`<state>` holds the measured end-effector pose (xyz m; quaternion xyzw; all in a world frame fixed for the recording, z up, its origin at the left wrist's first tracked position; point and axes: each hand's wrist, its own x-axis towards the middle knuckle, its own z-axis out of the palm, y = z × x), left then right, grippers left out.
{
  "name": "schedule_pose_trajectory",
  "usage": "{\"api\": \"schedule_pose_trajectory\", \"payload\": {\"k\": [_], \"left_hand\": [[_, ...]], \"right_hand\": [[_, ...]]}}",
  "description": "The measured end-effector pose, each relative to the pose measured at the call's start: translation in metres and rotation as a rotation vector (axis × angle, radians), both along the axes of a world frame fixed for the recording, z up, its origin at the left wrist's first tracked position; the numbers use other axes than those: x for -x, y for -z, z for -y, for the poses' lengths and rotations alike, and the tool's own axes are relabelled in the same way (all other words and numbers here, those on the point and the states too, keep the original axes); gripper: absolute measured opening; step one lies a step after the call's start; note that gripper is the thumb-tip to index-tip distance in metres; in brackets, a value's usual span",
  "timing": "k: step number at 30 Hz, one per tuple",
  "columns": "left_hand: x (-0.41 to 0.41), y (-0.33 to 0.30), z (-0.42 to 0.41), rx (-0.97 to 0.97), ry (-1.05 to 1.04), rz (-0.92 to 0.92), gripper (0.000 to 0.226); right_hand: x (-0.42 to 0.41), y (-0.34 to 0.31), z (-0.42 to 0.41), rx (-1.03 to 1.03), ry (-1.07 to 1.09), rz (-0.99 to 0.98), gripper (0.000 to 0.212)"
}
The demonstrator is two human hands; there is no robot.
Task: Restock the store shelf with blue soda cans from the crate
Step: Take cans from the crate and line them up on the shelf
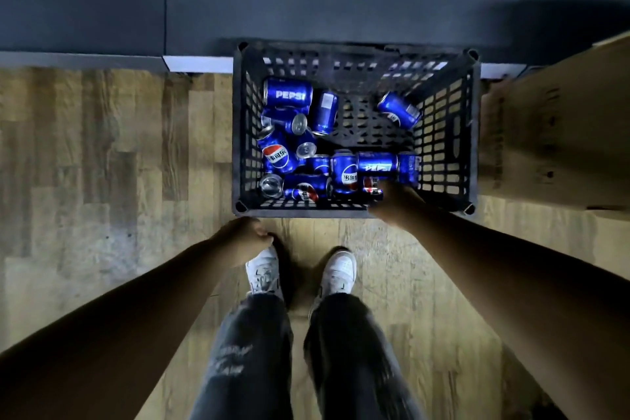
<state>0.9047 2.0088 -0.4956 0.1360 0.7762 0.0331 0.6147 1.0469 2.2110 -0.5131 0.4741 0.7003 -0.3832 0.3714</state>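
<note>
Right hand point(397, 201) down in black crate point(354, 211) on floor, fingers reaching onto can point(372, 185) at near wall; can't tell if grip is closed round it. Left hand point(243, 237) loosely curled, empty, outside near-left corner. Blue cans point(288, 94) lie jumbled. My advice: wrap can's body fully, lift straight, avoid nudging neighbours.

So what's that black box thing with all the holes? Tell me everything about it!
It is a black plastic crate with slotted, lattice-like walls and an open top. It stands upright on the wooden floor, its far side against a dark wall base. Blue soda cans lie jumbled inside, mostly along its left and near sides. The right hand reaches in over the near rim. A cardboard box sits beside it.
</note>
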Motion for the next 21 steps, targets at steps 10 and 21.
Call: {"api": "schedule_pose_trajectory", "payload": {"k": [10,21], "left_hand": [[0.01,0.059,-0.055,-0.129,-0.391,-0.047,0.017],[0.006,0.134,-0.079,-0.1,-0.416,-0.03,0.026]], "right_hand": [[0.017,0.061,0.002,0.011,0.013,-0.053,0.035],[0.026,0.123,-0.019,-0.102,0.193,-0.071,0.027]]}}
